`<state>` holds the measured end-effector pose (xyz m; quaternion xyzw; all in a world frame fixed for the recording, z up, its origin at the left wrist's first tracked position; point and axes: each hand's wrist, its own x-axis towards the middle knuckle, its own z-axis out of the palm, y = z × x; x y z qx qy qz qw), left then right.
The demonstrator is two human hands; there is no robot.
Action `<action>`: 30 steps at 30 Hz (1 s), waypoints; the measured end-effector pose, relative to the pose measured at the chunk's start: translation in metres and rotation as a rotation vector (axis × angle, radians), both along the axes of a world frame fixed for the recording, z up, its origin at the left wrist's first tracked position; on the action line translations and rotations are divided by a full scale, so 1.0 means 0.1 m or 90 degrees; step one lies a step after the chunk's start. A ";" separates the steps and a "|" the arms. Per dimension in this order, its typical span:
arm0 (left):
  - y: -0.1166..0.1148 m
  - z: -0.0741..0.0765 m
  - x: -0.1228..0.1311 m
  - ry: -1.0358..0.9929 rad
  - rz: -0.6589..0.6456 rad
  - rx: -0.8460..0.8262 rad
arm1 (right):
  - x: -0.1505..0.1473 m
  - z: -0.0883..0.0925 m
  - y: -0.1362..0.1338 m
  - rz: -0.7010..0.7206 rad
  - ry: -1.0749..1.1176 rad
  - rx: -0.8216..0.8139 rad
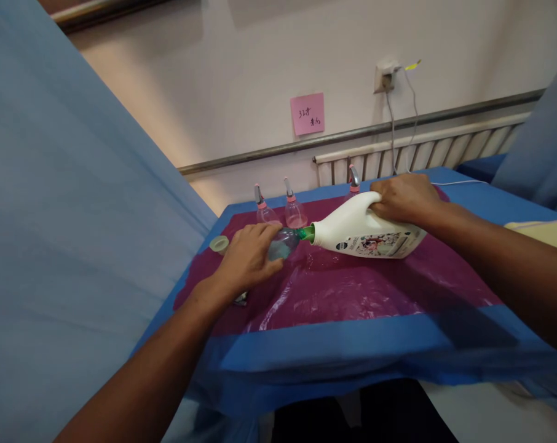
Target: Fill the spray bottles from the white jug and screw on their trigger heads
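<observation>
My left hand [253, 257] is wrapped round a clear plastic bottle [284, 243], tilted with its green neck toward the right. By its handle, my right hand [402, 195] grips a large white detergent jug [375, 237], lying nearly on its side with a printed label facing me. The jug's green-lined mouth meets the bottle's neck. Behind them stand two clear spray bottles with pink collars, a left one [265, 212] and a middle one [296, 212] with pink liquid inside. A third spray bottle [354, 178] is partly hidden behind the jug.
A maroon plastic sheet [288, 307] covers part of the blue-draped table [329, 344]. A pale green ring-shaped cap [219, 243] lies left of my left hand. A blue curtain [75, 215] hangs at left; a radiator [426, 147] and a socket [387, 77] are on the wall.
</observation>
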<state>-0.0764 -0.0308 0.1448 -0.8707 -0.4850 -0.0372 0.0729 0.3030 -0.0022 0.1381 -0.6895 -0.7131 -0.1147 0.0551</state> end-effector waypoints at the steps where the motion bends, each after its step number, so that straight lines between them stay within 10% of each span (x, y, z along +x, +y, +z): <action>1: 0.00 0.01 0.01 0.012 -0.003 0.006 | -0.01 0.01 0.00 0.003 0.000 -0.001; 30: 0.06 0.26 0.22 0.161 -0.046 0.068 | -0.03 0.04 0.06 0.005 0.033 -0.032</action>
